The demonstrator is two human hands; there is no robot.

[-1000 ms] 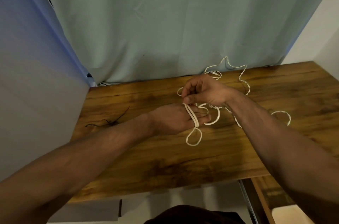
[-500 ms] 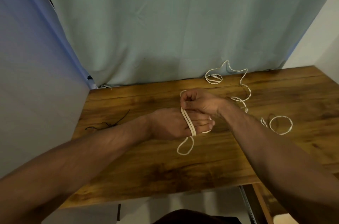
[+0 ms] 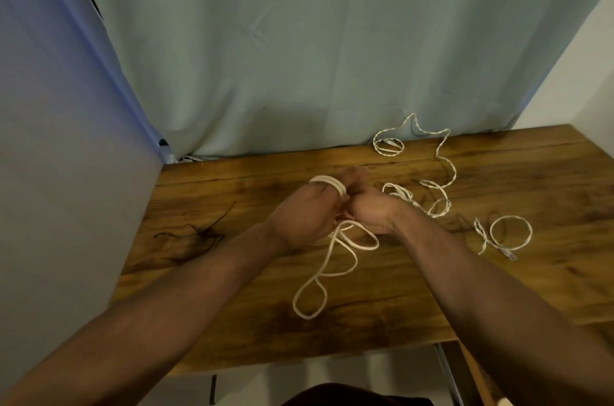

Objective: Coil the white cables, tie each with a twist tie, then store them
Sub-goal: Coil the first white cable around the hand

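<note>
Over the middle of the wooden desk [image 3: 531,173] the two hands meet, close together and raised a little above the surface. The left hand [image 3: 304,221] has several turns of the white cable [image 3: 332,184] wound round its fingers, the turns lying side by side near the fingertips. The fingers themselves are blurred, so I cannot tell whether they are straight or curled. The right hand [image 3: 370,209] is clenched into a fist just beside the left one, and the cable runs into it, so it appears to grip the strand. Below the hands the loose part of the same cable hangs and trails toward the near edge of the desk in long open loops, the lowest lying flat on the wood.

Behind and to the right of the hands a second cable [image 3: 388,149], twisted on itself, wanders from a little ring at the back edge down toward the right wrist. Farther right, apart from it, lies a small ring of cable [image 3: 511,216] with a short twisted tail and a connector at its near side. On the left part of the desk, well apart from the hands, rests a loose bunch of black twist ties [image 3: 202,234]. A pale green curtain [image 3: 299,56] hangs behind the desk, and a grey-blue panel [image 3: 50,173] closes the left side.
</note>
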